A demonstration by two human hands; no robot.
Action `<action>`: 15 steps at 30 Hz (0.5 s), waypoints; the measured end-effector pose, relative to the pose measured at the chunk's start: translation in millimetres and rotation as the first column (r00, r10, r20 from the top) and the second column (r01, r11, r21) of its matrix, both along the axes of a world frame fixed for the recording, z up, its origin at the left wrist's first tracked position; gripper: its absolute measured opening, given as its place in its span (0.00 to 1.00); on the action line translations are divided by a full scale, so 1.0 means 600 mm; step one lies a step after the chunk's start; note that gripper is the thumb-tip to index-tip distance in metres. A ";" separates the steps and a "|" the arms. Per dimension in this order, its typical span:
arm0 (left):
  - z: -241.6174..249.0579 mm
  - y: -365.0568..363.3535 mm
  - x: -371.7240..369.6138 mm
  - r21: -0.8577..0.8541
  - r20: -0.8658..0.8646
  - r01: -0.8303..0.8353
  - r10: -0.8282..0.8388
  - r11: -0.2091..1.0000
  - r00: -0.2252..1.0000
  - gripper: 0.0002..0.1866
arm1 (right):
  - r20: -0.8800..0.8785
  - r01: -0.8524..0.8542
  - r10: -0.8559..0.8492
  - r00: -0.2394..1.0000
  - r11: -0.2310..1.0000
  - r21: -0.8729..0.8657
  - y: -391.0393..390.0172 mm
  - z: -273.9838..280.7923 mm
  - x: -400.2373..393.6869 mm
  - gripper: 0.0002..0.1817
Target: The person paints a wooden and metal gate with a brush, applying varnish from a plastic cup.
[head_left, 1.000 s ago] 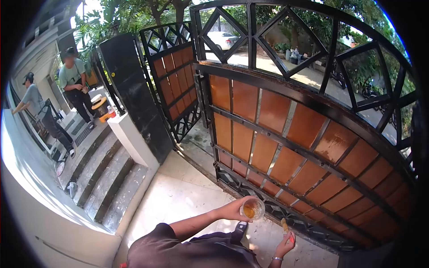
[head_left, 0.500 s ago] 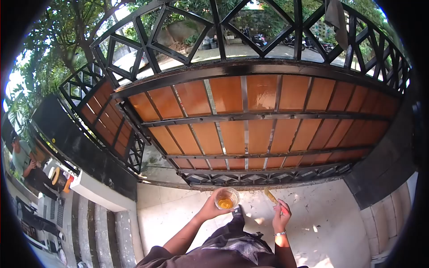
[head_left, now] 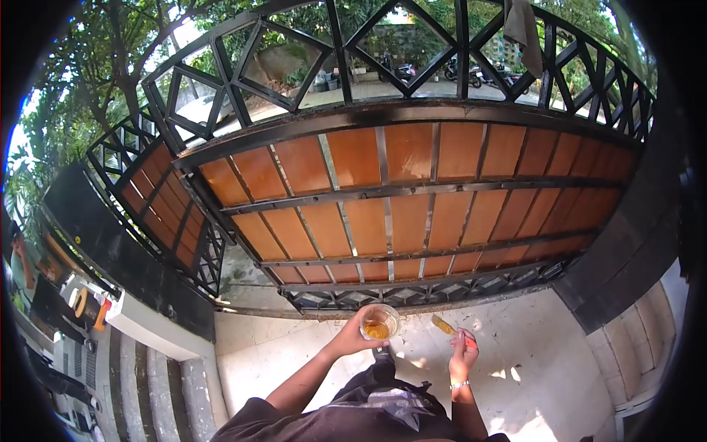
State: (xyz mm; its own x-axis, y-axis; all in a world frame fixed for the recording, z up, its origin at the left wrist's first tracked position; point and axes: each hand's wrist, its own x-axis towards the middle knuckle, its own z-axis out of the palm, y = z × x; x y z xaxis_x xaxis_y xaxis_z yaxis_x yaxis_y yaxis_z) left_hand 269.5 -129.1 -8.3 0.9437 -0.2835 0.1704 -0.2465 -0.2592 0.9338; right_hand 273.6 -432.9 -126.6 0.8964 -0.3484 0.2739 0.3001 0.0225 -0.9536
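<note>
A clear cup (head_left: 378,323) with amber liquid in it is held upright by my left hand (head_left: 352,337), whose fingers curve round its side. To the right, my right hand (head_left: 463,355) grips a brush (head_left: 443,325) by its red handle, and the yellowish bristles point up and left. Both hands are over the pale floor, in front of a large gate with orange-brown panels (head_left: 366,221) in a black metal frame. Neither the cup nor the brush touches the gate.
Steps (head_left: 132,390) and a white ledge (head_left: 156,324) lie at the left, where another person (head_left: 26,265) stands. A grey cloth (head_left: 521,37) hangs over the gate's top. Curved steps (head_left: 626,350) are at the right. Motorbikes stand beyond the gate.
The view has shifted, so the gate appears further left. The brush has tilted lower, with its bristles more sideways. Both hands keep their hold.
</note>
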 end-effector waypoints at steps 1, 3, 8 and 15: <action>0.002 0.001 0.007 -0.031 -0.014 -0.009 0.009 0.999 1.000 0.47 | -0.032 -0.028 0.028 0.999 1.000 -0.003 0.002 0.009 0.005 0.11; 0.004 0.001 0.010 -0.062 -0.038 -0.027 0.025 0.998 0.999 0.47 | -0.019 -0.042 0.042 0.999 0.999 -0.001 0.011 0.032 0.017 0.11; 0.023 0.006 0.008 -0.057 0.032 -0.150 0.152 0.987 0.988 0.46 | 0.070 -0.097 0.096 0.993 0.995 0.006 0.034 0.111 0.029 0.12; 0.029 0.031 -0.012 0.104 -0.005 -0.204 0.205 0.974 0.979 0.48 | 0.329 -0.282 0.319 0.889 0.947 -0.155 0.063 0.190 0.002 0.14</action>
